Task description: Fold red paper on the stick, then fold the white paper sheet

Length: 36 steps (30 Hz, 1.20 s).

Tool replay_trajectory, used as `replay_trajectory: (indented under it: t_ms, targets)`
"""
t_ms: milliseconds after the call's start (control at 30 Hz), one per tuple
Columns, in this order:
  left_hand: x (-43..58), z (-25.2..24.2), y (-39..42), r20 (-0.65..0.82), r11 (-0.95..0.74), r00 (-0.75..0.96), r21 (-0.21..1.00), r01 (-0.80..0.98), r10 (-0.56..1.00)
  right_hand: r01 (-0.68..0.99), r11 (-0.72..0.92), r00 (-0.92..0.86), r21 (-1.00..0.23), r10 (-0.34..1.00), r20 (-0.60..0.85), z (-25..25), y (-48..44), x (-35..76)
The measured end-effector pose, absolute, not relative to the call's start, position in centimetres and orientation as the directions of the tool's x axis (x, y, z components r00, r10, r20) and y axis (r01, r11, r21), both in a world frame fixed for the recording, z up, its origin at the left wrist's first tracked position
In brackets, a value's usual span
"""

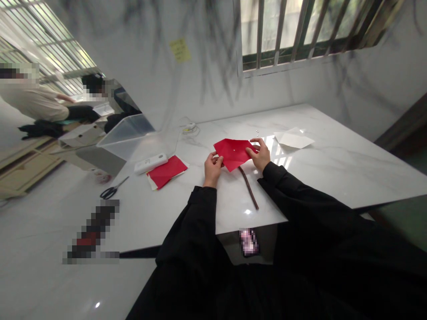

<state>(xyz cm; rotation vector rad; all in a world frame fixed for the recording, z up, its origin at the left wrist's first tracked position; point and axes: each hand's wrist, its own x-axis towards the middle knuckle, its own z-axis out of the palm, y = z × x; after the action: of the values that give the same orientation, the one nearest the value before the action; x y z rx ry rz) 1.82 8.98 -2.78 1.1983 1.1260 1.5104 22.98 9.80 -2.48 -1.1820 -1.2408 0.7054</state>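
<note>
A sheet of red paper [235, 153] with a small white spot near its middle is held up above the white table. My left hand [212, 169] pinches its left edge between thumb and fingers. At the right edge, my right hand [260, 154] grips the same sheet, thumb on the near face. Below the paper a thin brown stick [248, 189] slants toward the table's front edge; its upper end is hidden behind the paper. I cannot tell whether stick and paper touch.
To the left lie more red paper [168, 172], a white elongated device [151, 164] and black scissors [113, 188]. A white sheet [294, 138] lies at the right. A clear plastic bin [128, 133] stands back left. Two people sit beyond. A phone [249, 242] is below the table edge.
</note>
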Motion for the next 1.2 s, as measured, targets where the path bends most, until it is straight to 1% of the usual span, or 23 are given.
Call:
replay_trajectory:
  t_ms: [67,133,233,333,433,533,767,967,1133,1200]
  targets:
    - [1.8,-2.7,8.9,0.179,-0.21,-0.202,0.967,-0.143,0.963,0.106,0.276,0.219,-0.955,0.931,0.294,-2.6,9.9,22.8]
    - [1.8,-2.7,8.9,0.179,-0.221,-0.235,0.961,-0.165,0.955,0.068,0.27,0.179,-0.96,0.944,0.278,-2.7,9.9,22.6]
    - [1.8,-2.6,8.9,0.198,-0.25,-0.277,0.954,-0.166,0.94,0.117,0.302,0.092,-0.946,0.945,0.313,-2.9,10.0,22.5]
    - [1.8,-2.5,9.0,0.252,-0.292,-0.295,0.952,-0.097,0.922,0.163,0.321,-0.003,-0.933,0.946,0.324,-3.0,10.1,22.6]
    - [1.6,-2.4,8.9,0.275,-0.287,-0.271,0.958,-0.005,0.922,0.141,0.299,-0.054,-0.944,0.954,0.295,-3.2,10.2,22.6]
    - [1.5,-2.4,8.8,0.227,-0.236,-0.257,0.972,-0.006,0.94,0.125,0.28,-0.06,-0.952,0.96,0.274,-3.3,10.3,22.6]
    - [1.3,-2.5,8.9,0.19,-0.219,-0.264,0.972,-0.083,0.946,0.147,0.266,0.05,-0.953,0.96,0.276,-3.4,11.0,22.8]
    - [1.2,-2.5,9.2,0.139,-0.197,-0.296,0.964,-0.18,0.945,0.011,0.124,0.025,-0.992,0.992,0.125,-3.6,11.2,23.0]
    - [0.9,-2.5,9.6,0.088,-0.187,-0.322,0.939,-0.29,0.943,-0.146,0.045,-0.102,-0.988,0.993,0.061,-3.1,10.8,23.1]
    - [0.8,-2.5,9.6,0.073,-0.186,-0.327,0.926,-0.33,0.942,-0.186,0.021,-0.159,-0.982,0.986,0.051,-2.8,10.7,23.2]
